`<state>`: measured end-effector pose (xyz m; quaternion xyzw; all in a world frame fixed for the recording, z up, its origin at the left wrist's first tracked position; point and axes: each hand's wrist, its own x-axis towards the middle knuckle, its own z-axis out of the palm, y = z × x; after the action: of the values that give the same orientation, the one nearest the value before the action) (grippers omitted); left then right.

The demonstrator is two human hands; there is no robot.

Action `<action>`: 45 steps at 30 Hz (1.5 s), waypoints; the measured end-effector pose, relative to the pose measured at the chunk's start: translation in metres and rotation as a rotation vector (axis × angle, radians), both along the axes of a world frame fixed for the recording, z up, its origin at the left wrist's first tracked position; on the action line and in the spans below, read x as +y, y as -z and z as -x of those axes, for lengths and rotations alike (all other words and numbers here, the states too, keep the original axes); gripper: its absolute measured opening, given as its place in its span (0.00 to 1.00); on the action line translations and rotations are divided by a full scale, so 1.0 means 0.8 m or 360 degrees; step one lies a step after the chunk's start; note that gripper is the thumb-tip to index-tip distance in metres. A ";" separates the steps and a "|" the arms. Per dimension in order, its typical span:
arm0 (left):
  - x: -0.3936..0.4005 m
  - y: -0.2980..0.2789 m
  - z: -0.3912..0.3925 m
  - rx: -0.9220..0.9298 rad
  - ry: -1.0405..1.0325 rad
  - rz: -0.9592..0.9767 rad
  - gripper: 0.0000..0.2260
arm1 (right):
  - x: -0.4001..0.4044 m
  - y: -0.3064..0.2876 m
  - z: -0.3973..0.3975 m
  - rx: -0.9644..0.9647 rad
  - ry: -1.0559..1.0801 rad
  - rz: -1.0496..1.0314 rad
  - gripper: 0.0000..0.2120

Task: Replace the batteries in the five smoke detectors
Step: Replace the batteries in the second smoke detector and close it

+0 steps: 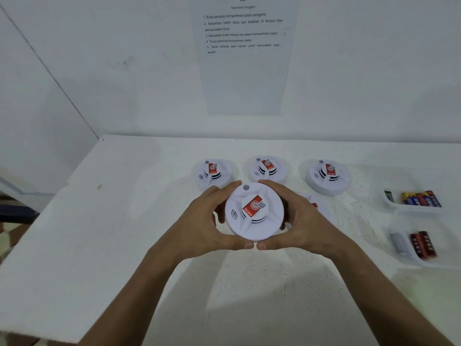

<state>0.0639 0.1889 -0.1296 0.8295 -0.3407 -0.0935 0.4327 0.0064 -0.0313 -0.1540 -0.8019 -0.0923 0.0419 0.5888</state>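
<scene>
Left hand: curled round the left rim of the held smoke detector, fingers over the far edge, thumb under the near edge, tip almost meeting the other thumb.

Held smoke detector: white plastic disc, raised above the counter in front of the row, face up. Judged light, rigid, smooth-shelled and somewhat slippery; likely to crack or scuff if dropped. Best taken by the rim, as now, with opposing grips suited to twisting the body off its base. Raised centre with dark vent slots, sound-wave mark at left, small grey button near the far edge. Red label with a circular logo and a QR code; lettering too small to read.

Right hand: curled round the right rim of the same unit, mirror of the left.

Back row, left to right: left detector, middle detector, right detector, all resting face up on the counter, same red label. Fifth detector: mostly hidden behind the right hand, only a white edge and a scrap of red showing.

Instruction sheet: fixed to the wall, headed "Tukar Bateri Penggera", five numbered steps in Malay; step 4 reads "Tutup penutup kompartmen bateri".

Far tray: clear plastic, at the right counter edge, holding blue and gold batteries; brand illegible.

Near tray: clear plastic, holding red and black batteries and one pale grey cell; printing illegible.
</scene>
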 end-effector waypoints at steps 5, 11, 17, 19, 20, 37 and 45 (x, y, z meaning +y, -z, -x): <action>0.000 0.002 -0.003 -0.0012 -0.0002 0.0000 0.37 | -0.001 0.002 -0.001 0.0003 0.0012 0.0010 0.47; 0.001 0.005 -0.005 -0.0002 -0.0001 -0.0012 0.38 | 0.000 0.006 -0.003 0.0000 0.0019 0.0005 0.47; 0.001 0.003 -0.007 -0.0006 -0.0008 -0.0026 0.37 | 0.002 0.008 -0.007 -0.0009 0.0038 0.0011 0.45; 0.001 0.004 -0.008 -0.0009 -0.0011 -0.0028 0.36 | 0.002 0.006 -0.007 -0.0011 0.0040 0.0006 0.45; 0.001 0.003 -0.008 -0.0002 -0.0013 -0.0028 0.36 | 0.002 0.006 -0.008 -0.0011 0.0040 0.0005 0.45; 0.002 0.010 -0.012 0.0028 -0.0029 0.0000 0.37 | 0.002 0.012 -0.013 0.0032 0.0052 0.0035 0.47; 0.003 0.023 -0.023 0.0014 -0.0065 -0.0093 0.39 | 0.003 0.022 -0.017 -0.0010 0.0197 0.0227 0.49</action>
<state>0.0826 0.1913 -0.1483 0.8481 -0.3188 -0.0982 0.4117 0.0203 -0.0292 -0.1717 -0.8461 -0.0412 0.0093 0.5313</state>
